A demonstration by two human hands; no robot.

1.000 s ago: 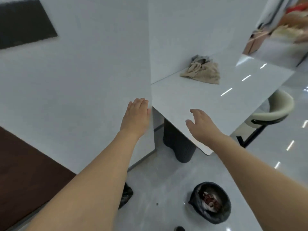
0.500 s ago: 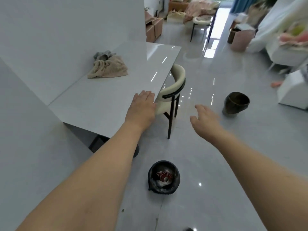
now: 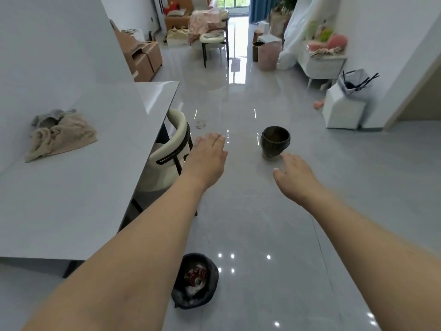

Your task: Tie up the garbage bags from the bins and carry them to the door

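Garbage bags are in two places on the glossy grey tiled floor. Nearest is a small round bin lined with a black plastic bag, standing low in the view just beside the left forearm; a red drink can and some pale litter lie inside it, and its rim is open and untied. Farther ahead, near the middle of the floor, stands a dark brownish bin with a bag folded over its rim; what it holds is too dim to tell. Both arms reach forward, bare. The left hand is flat, palm down, fingers straight and together, holding nothing, and appears beside the cream-backed chair with black metal legs. The right hand is relaxed with fingers loosely spread, also holding nothing, just below the dark bin in the view and apart from it. A crumpled beige towel lies on the white rectangular table at left.
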